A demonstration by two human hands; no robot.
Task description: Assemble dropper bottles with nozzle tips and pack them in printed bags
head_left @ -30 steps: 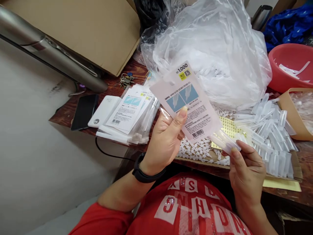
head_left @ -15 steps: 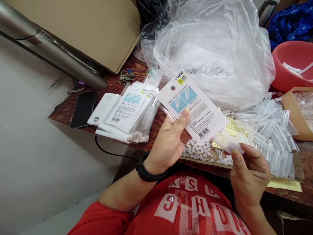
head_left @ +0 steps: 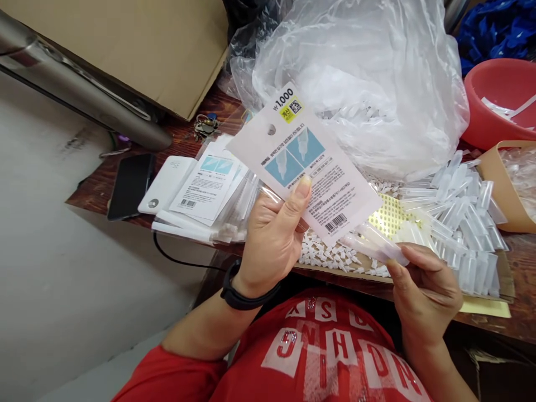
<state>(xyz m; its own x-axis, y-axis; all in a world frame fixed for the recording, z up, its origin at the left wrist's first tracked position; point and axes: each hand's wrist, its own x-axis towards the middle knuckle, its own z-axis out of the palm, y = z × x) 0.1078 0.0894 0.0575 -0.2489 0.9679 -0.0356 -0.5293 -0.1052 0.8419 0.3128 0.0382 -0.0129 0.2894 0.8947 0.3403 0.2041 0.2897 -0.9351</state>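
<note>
I am holding a printed card [head_left: 304,167] in my left hand [head_left: 272,240], thumb pressing on its face and fingers curling behind, with the card hanging in the air above the near edge of the counter [head_left: 192,139]. My right hand [head_left: 422,290] is pinching a clear tube [head_left: 374,245] at its near end, and the tube's far end is lying against, or just under, the card's lower corner; I cannot tell whether it is going into a sleeve there. The risk I am judging from here: the tube is smooth, thin-walled plastic and I am gripping it only by the tip, so it could slip out and drop onto my lap or roll under the heap. The card looks like stiff, matte paper with a punched hole, a barcode and two blue pictures; bending it with the thumb could crease it. To my right, a pile of tubes [head_left: 464,218] is lying loose and overlapping, glossy and easy to knock off the edge with a wrist. Small white caps [head_left: 330,257] are scattering along the front, near the edge. A crumpled, translucent bag [head_left: 360,84] is bulging behind the card, and a stack of packs [head_left: 209,195] is fanning out to the left beside a phone [head_left: 130,184]. A red basin [head_left: 498,100] is sitting at the far right.
</note>
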